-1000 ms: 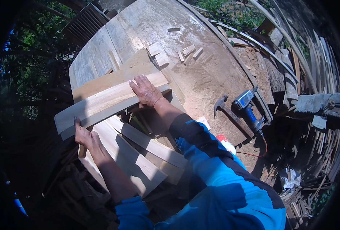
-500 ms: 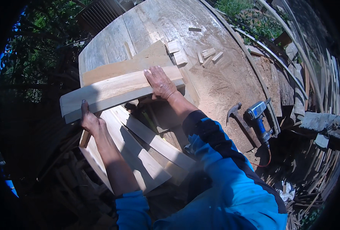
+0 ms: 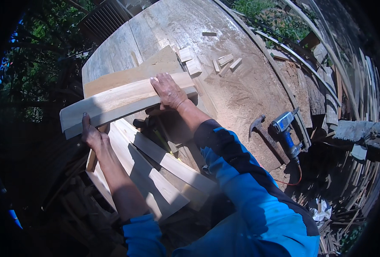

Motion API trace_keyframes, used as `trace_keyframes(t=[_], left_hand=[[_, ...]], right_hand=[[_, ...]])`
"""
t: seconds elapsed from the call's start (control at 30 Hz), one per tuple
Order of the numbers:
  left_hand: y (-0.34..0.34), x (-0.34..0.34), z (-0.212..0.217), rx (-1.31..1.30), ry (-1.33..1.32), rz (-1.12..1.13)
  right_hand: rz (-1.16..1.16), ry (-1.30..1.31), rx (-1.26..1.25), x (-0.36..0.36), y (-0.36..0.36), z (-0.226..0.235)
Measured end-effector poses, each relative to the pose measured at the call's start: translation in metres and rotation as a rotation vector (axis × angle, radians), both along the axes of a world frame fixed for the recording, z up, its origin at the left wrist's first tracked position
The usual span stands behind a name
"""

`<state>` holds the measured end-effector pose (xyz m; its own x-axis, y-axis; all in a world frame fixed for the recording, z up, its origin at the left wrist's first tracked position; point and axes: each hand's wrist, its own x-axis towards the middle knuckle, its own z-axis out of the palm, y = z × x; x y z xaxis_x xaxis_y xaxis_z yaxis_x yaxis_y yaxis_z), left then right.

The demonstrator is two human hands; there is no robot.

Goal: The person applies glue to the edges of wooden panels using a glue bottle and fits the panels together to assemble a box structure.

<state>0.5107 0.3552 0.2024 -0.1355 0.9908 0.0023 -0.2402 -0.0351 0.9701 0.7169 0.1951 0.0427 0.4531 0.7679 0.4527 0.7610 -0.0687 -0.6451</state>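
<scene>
A long, pale wooden board piece (image 3: 121,97) with a thick front edge lies across both my hands, at the near left part of the worktable. My left hand (image 3: 95,136) grips its near edge toward the left end, thumb up on the front face and fingers hidden underneath. Toward the right end, my right hand (image 3: 169,92) is closed over the top, with the fingertips on the upper face. Just behind it lies a flat tan board (image 3: 113,81) on the table. Below my hands, several long pale planks (image 3: 155,180) slant toward me, partly in shadow.
On the worktable (image 3: 237,98), small wood offcuts (image 3: 193,66) lie beyond my right hand, with sawdust around. A hammer (image 3: 267,137) and a blue and silver nail gun (image 3: 286,130) with an orange hose rest at the right edge. Thin wood strips (image 3: 348,188) are heaped beyond.
The whole scene has shifted slightly left in the view. Both hands keep their hold on the wooden board piece, which shows little movement against the table.
</scene>
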Motion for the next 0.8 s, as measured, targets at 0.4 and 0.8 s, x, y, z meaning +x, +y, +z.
trace_keyframes(t=[0.4, 0.8], left_hand=[[-0.048, 0.048, 0.040, -0.163, 0.104, 0.012], [-0.061, -0.009, 0.024, -0.081, 0.181, 0.093]], right_hand=[[-0.039, 0.014, 0.007, 0.010, 0.004, 0.000], [-0.014, 0.025, -0.048, -0.023, -0.041, 0.011]])
